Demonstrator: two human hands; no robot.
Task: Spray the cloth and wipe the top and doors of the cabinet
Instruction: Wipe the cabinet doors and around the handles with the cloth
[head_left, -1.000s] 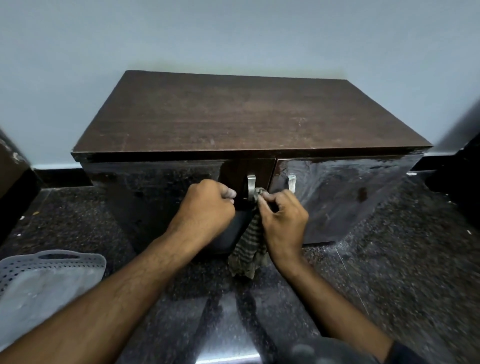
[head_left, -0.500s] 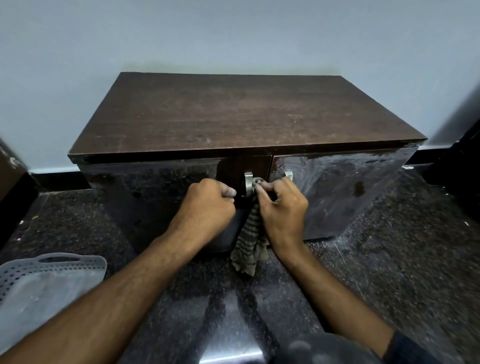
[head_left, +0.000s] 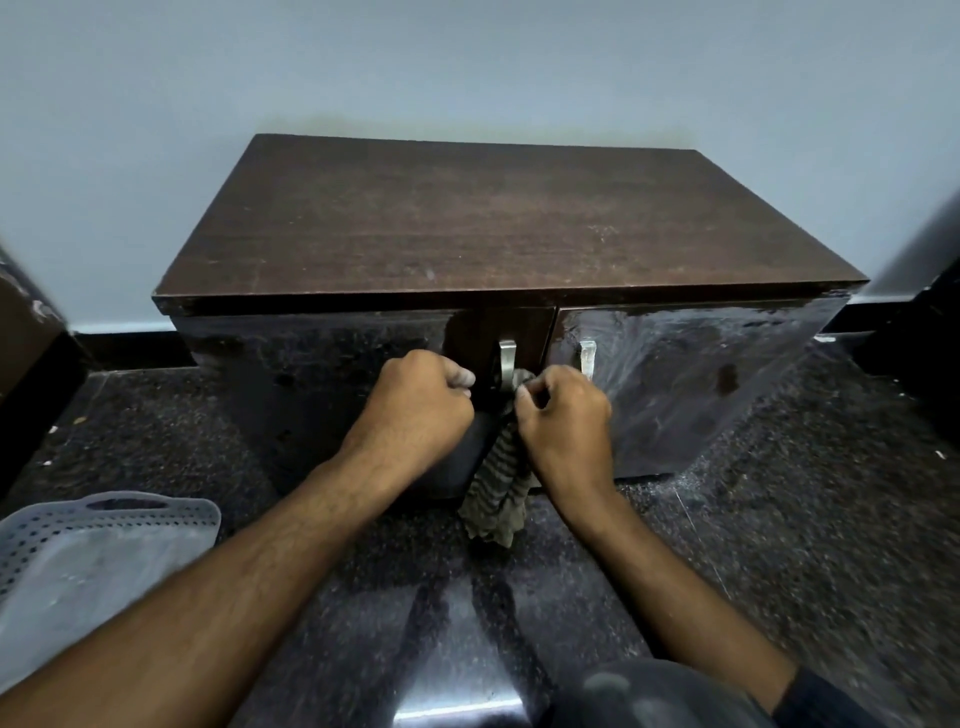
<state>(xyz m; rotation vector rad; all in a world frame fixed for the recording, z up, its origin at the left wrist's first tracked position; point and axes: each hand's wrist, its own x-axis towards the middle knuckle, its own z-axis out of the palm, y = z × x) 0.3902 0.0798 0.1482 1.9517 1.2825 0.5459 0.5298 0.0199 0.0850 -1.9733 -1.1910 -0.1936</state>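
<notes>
A dark brown cabinet (head_left: 498, 223) stands against the wall, with two glossy doors. My right hand (head_left: 566, 421) pinches a striped cloth (head_left: 496, 493) against the lower part of the left door's metal handle (head_left: 506, 358). The rest of the cloth hangs down to the floor. My left hand (head_left: 421, 405) is curled in a fist against the left door (head_left: 311, 374), just left of that handle, with nothing visible in it. The right door (head_left: 701, 379) shows streaks, and its handle (head_left: 587, 356) is free.
A grey perforated plastic basket (head_left: 104, 540) lies on the dark speckled floor at the lower left. Dark furniture edges (head_left: 31, 353) flank the cabinet on both sides. A rounded dark object (head_left: 654, 696) sits at the bottom edge, near my right forearm.
My right hand shifts slightly up and down with the cloth at the left handle. My left fist stays in place beside it.
</notes>
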